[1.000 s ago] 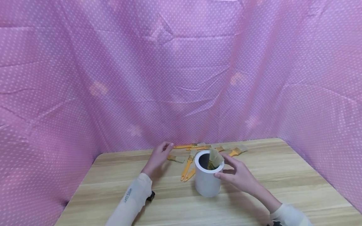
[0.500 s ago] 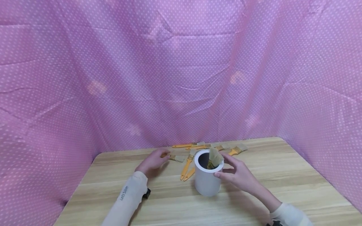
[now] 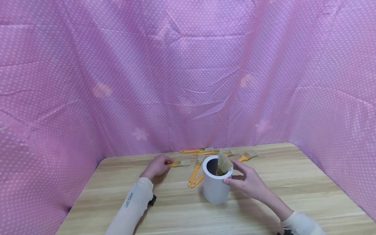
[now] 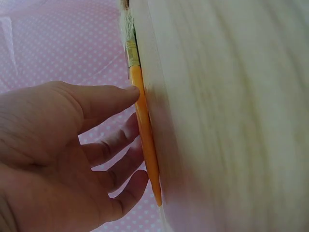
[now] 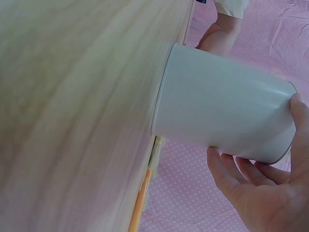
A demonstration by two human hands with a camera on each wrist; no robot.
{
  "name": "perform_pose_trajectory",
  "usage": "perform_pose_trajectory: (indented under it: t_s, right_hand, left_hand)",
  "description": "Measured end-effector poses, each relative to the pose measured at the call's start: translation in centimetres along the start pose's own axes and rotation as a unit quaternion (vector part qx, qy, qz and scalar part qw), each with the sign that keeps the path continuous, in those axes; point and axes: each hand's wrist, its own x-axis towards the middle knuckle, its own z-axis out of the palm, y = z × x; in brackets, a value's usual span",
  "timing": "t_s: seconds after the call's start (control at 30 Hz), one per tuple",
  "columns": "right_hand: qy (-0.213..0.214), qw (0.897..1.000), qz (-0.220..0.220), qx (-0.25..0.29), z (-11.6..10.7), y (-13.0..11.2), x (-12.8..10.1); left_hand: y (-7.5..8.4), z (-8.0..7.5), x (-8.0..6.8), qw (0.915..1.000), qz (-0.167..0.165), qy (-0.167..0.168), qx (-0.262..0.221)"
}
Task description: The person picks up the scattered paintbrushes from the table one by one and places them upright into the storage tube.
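Observation:
My left hand (image 3: pixel 157 165) pinches the orange handle of a flat paintbrush (image 3: pixel 176 164) at the back left of the table. In the left wrist view the thumb lies on one side of this paintbrush (image 4: pixel 148 140) and the fingers come from the other, with the handle close along the tabletop. My right hand (image 3: pixel 249 181) holds a white can (image 3: pixel 215 191) near its top, thumb at the rim and fingers round the side. Inside the can stands another paintbrush (image 3: pixel 224 164), pale bristles up; its handle is hidden.
Several more orange-handled paintbrushes lie beyond and beside the can, among them a paintbrush (image 3: pixel 195 171) on its left, one long paintbrush (image 3: pixel 188 151) by the back edge, and a paintbrush (image 3: pixel 246 156) behind the right hand. Pink dotted cloth (image 3: pixel 188 81) hangs around the wooden table (image 3: pixel 117 182).
My left hand has come down onto the paintbrush and taken hold of its handle, shifting it slightly left and turning it a little. The right hand and the can have stayed put.

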Motion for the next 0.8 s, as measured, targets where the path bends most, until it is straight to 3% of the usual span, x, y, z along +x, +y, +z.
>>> perform_pose_trajectory:
  t_s: [0.53,0.8]
  right_hand:
    - [0.000,1.000,-0.003,0.006,0.07,-0.10,-0.10]
    - [0.002,1.000,-0.003,0.005,0.03,-0.24,-0.09]
  left_hand:
    - [-0.11,0.19,0.13,0.9997,-0.022,0.007,-0.005]
    - [-0.01,0.18,0.27,0.9998,-0.002,0.017,-0.012]
